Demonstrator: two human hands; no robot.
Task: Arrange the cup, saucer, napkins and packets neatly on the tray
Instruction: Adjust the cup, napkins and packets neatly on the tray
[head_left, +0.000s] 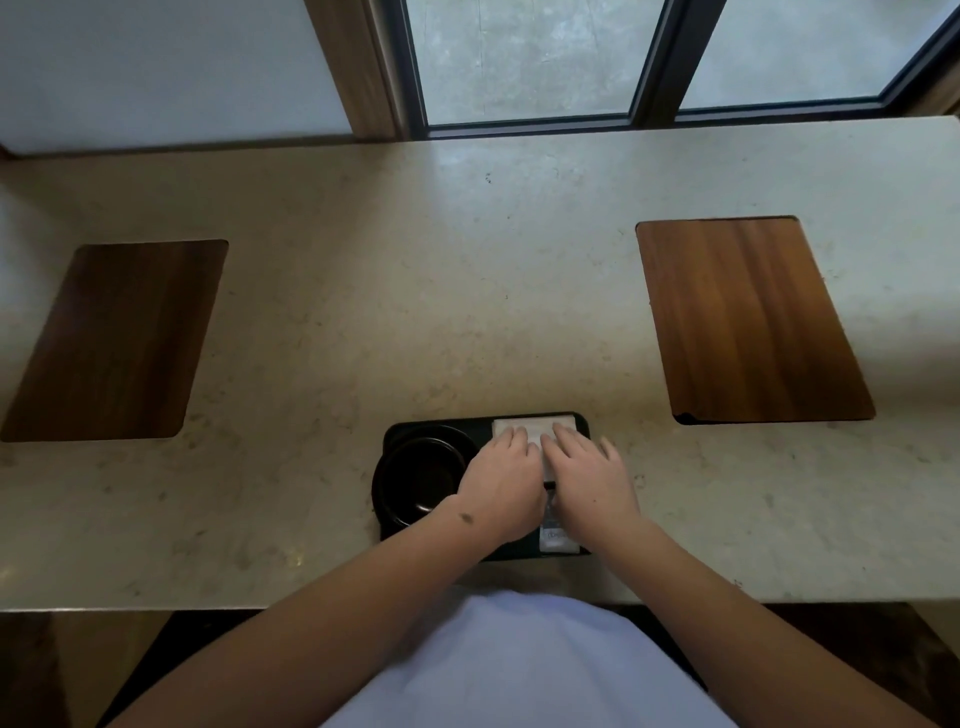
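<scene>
A black tray (400, 430) lies near the front edge of the stone counter. On its left half a black cup (422, 470) stands on a black saucer (381, 501). A stack of white napkins (530, 423) fills the tray's far right corner. My left hand (506, 480) and my right hand (589, 475) both lie flat, fingers spread, with the fingertips pressing on the napkins. Small white packets (556, 538) show at the tray's near right, mostly hidden under my hands.
Two wooden boards are set into the counter, one at the left (111, 340) and one at the right (748, 319). A window (530, 57) runs behind the counter. The counter's front edge (156, 605) is close to my body.
</scene>
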